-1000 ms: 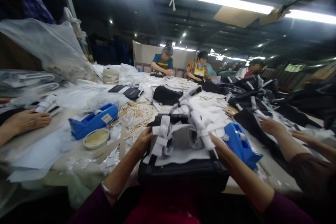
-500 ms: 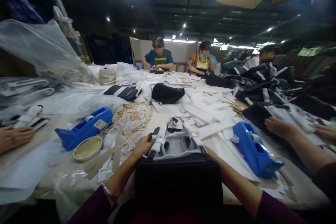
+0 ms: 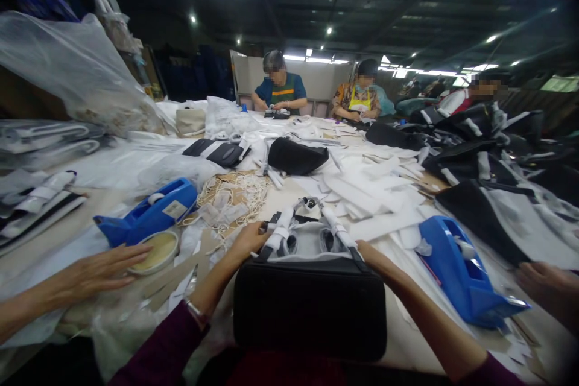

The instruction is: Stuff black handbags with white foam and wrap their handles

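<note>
A black handbag (image 3: 310, 307) stands at the table's near edge, its base turned toward me. White wrapping covers its two handles (image 3: 286, 221), and pale padding shows between them. My left hand (image 3: 249, 240) grips the bag's far left side, fingers curled round the edge and partly hidden. On the opposite side my right hand (image 3: 371, 255) holds the bag, most of its fingers hidden behind it. To the left lies a round tin of yellowish paste (image 3: 158, 251), with a co-worker's outstretched hand (image 3: 108, 268) at its rim.
Blue tape dispensers stand left (image 3: 151, 211) and right (image 3: 461, 271). White foam sheets (image 3: 362, 193), tangled cords (image 3: 235, 193) and a black bag (image 3: 296, 155) lie beyond. Black bags (image 3: 479, 163) are heaped at right, near another co-worker's hand (image 3: 547, 277). Two people sit across the table.
The co-worker's hand at left has left the wrapped bag and reached to the tin. At right, the co-worker's hand has moved down and nearer. My hands keep holding the handbag; the view has shifted slightly.
</note>
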A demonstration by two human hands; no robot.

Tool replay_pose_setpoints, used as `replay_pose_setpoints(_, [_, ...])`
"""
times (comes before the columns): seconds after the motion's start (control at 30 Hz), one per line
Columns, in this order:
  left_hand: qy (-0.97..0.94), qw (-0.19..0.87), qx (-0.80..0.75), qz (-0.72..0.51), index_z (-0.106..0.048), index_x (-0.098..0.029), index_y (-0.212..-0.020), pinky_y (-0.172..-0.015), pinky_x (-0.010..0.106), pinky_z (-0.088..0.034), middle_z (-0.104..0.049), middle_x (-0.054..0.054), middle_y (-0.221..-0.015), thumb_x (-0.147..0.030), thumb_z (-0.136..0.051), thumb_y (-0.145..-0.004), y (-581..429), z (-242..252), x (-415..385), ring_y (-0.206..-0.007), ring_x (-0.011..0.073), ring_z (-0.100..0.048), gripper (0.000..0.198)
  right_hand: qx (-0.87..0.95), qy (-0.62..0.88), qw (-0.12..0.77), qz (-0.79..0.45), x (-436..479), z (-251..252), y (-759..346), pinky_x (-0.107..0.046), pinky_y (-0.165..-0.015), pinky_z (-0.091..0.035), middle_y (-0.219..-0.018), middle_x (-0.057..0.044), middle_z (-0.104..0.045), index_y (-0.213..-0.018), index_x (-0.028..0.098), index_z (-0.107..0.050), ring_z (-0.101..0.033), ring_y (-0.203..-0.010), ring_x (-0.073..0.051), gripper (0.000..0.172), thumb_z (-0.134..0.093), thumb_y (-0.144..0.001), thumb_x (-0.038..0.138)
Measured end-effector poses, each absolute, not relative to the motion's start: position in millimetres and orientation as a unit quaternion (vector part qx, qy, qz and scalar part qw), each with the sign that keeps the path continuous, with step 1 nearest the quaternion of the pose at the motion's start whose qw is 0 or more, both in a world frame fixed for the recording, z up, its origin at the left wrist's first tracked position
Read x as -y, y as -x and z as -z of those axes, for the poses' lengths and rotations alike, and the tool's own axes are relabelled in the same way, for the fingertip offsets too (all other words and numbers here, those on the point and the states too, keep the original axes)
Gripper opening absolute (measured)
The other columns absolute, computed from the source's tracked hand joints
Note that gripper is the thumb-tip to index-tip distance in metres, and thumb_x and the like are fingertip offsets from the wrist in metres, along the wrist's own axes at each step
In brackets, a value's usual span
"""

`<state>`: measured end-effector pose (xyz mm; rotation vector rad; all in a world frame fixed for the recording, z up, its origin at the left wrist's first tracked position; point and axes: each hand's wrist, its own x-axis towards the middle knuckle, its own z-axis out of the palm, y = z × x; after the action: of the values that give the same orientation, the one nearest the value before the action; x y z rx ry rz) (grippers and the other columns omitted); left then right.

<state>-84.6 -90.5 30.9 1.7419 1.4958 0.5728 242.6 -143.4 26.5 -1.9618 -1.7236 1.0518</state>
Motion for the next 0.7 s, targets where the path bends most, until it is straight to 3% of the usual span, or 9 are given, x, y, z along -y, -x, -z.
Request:
replay_pose_setpoints(0.13, [-0.709,0.312,-0.602,-0.192,-0.068,-0.015,-0.091,-0.059,0.027,-0.036,-0.066,0.006,-0.068,-0.046,-0.058,-0.074,90,-41,94,-0.066,0.0228,-0.059,0.037,0.576,0.717,0.16,-0.358,150,-36,-261,-0.023,-0.05,-0.043,-0.056,-0.005,-0.064,-0.07,0.013,-0.064,-0.061,-0.053,-0.017,0.015,-0.056,-0.07,0.025])
replay_pose_setpoints(0.27, [-0.749,0.224,-0.595,-0.183,-0.059,-0.011,-0.115,-0.073,0.029,-0.042,-0.067,0.01,-0.09,-0.024,-0.051,-0.079,96,-60,87,-0.081,0.022,-0.061,0.039,0.546,0.697,0.31,-0.347,139,-55,-270,-0.024,-0.056,-0.048,-0.07,-0.009,-0.07,-0.08,0.014,-0.062,-0.066,-0.062,-0.018,0.02,-0.054,-0.074,0.031])
replay_pose_setpoints(0.37, [-0.761,0.204,-0.566,-0.244,-0.058,-0.009,-0.117,-0.083,0.03,-0.042,-0.065,0.012,-0.099,-0.01,-0.044,-0.076,91,-76,70,-0.09,0.0206,-0.059,0.043,0.551,0.653,0.38,-0.354,119,-68,-265,-0.026,-0.061,-0.05,-0.073,-0.009,-0.07,-0.079,0.014,-0.063,-0.066,-0.067,-0.018,0.021,-0.058,-0.07,0.033])
replay_pose_setpoints(0.53, [-0.736,0.302,-0.54,-0.274,-0.065,-0.014,-0.107,-0.085,0.029,-0.043,-0.066,0.007,-0.09,-0.012,-0.053,-0.072,58,-89,28,-0.088,0.0205,-0.06,0.036,0.578,0.625,0.388,-0.353,79,-73,-242,-0.024,-0.063,-0.047,-0.072,-0.005,-0.068,-0.073,0.015,-0.066,-0.061,-0.068,-0.015,0.014,-0.059,-0.068,0.026])
replay_pose_setpoints(0.7, [-0.689,0.436,-0.54,-0.209,-0.067,-0.011,-0.082,-0.062,0.028,-0.047,-0.065,0.005,-0.062,-0.017,-0.06,-0.069,10,-79,-19,-0.06,0.019,-0.062,0.015,0.497,0.65,0.375,-0.436,41,-66,-221,-0.021,-0.055,-0.045,-0.069,-0.006,-0.067,-0.072,0.013,-0.064,-0.058,-0.06,-0.012,0.006,-0.06,-0.069,0.017])
